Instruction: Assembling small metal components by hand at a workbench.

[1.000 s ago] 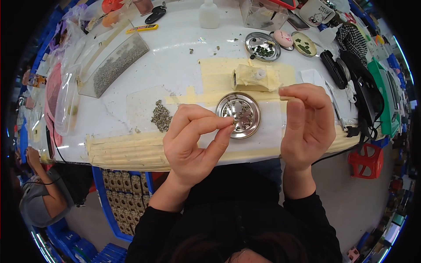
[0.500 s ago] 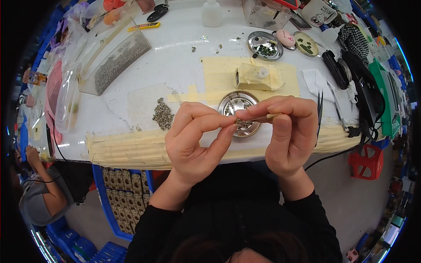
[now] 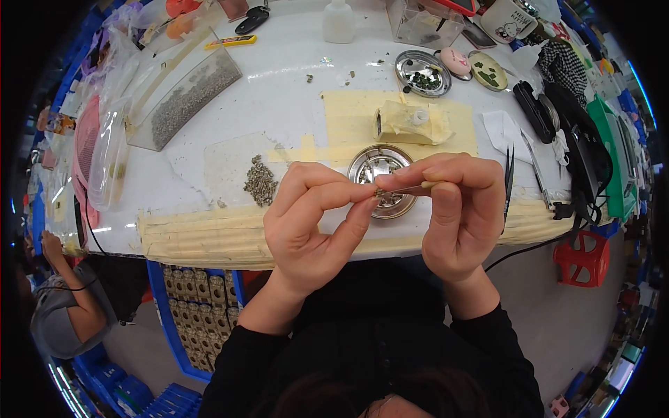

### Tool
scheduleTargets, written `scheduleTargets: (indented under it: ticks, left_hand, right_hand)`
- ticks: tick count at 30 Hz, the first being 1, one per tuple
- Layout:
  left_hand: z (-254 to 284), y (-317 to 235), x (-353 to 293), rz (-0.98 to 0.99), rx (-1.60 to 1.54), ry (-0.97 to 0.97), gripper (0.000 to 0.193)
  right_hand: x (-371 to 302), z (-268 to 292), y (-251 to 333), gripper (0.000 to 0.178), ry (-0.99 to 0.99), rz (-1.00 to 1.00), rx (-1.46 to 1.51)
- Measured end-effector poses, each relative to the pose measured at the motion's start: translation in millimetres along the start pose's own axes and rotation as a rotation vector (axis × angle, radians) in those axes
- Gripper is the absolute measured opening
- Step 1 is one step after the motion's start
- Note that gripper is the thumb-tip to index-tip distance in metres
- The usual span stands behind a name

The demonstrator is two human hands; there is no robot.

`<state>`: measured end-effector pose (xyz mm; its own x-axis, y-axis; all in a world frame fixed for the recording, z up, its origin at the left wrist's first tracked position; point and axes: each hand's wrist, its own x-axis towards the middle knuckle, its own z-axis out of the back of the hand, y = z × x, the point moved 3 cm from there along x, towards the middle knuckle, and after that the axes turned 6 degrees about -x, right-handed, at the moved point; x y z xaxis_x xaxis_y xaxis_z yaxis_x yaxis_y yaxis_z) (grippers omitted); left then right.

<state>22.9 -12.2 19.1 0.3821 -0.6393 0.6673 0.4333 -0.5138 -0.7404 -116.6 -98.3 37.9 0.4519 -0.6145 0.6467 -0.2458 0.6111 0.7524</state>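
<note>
My left hand (image 3: 313, 223) and my right hand (image 3: 456, 209) meet over the front edge of the white table (image 3: 279, 97). Between their fingertips is a thin wooden-coloured stick with a tiny metal part (image 3: 401, 189) at its tip. My right hand pinches the stick, and my left thumb and forefinger pinch the small part at its end. Right behind the fingers lies a round metal dish (image 3: 380, 167) with small parts in it. A small heap of tiny grey-green parts (image 3: 260, 182) lies on the table left of my left hand.
A taped block (image 3: 408, 122) sits on yellow tape behind the dish. Two more small dishes (image 3: 421, 73) stand farther back. Black tweezers (image 3: 509, 177) lie right of my right hand. A clear tray of small parts (image 3: 185, 97) and plastic bags are at left. Another person (image 3: 63, 306) sits lower left.
My hands were apart a second ago, the right one off to the side. They have come together above the metal dish, and both now pinch the stick and its small part.
</note>
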Motion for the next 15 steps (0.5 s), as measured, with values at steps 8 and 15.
scheduleTargets:
  ticks: [8, 15]
  left_hand:
    - [0, 0, 0, -0.003, -0.001, 0.000, 0.019]
    - [1, -1, 0, -0.011, 0.000, -0.010, 0.019]
  right_hand:
    - [4, 2, -2, 0.014, -0.042, -0.094, 0.222]
    - [34, 35, -13, 0.006, -0.265, 0.054, -0.517]
